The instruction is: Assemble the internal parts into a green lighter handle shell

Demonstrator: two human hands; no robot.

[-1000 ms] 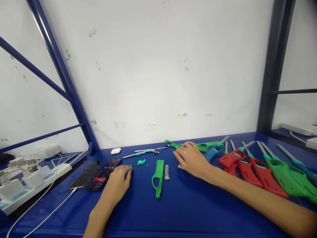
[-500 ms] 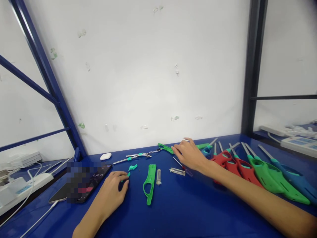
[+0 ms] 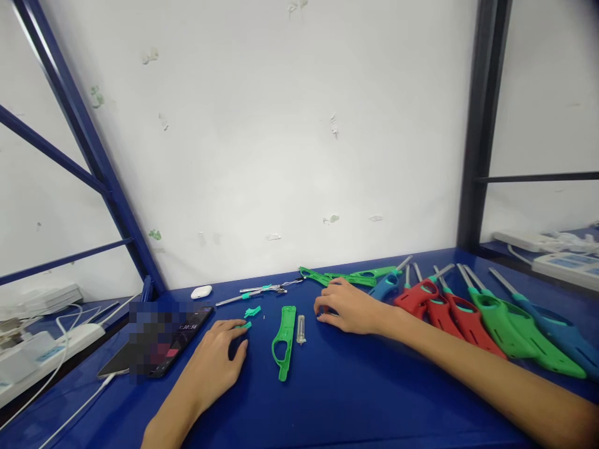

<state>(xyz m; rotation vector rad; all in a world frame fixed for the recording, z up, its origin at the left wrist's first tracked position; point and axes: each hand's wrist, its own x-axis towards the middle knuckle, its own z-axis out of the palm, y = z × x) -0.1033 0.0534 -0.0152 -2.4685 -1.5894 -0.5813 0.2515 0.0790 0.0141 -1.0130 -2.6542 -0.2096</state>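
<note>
My left hand [image 3: 216, 362] rests palm down on the blue table, thumb apart from the fingers. Its fingertips touch a small teal plastic piece [image 3: 246, 325], and a second teal piece [image 3: 253, 311] lies just beyond. Fingers curled, my right hand [image 3: 349, 307] is low over the table; whatever its fingertips close on is hidden. Between the hands lie a green lighter shell half [image 3: 283, 343] and a clear fuel tank [image 3: 301, 329]. More green shell halves [image 3: 360, 278] lie behind my right hand. Metal lighter tubes [image 3: 248, 296] with wires are at the back.
Several whole stick lighters lie at the right: red ones [image 3: 475, 327], green ones [image 3: 508, 327] and blue ones [image 3: 559, 337]. A phone [image 3: 185, 337] with a cable and a white earbud case [image 3: 201, 292] are at the left. A white wall [image 3: 299, 156] rises behind the table.
My right hand has come down and left from the green shell halves, now covering where a second clear fuel tank lay. My left fingers have stretched out slightly over the small teal piece.
</note>
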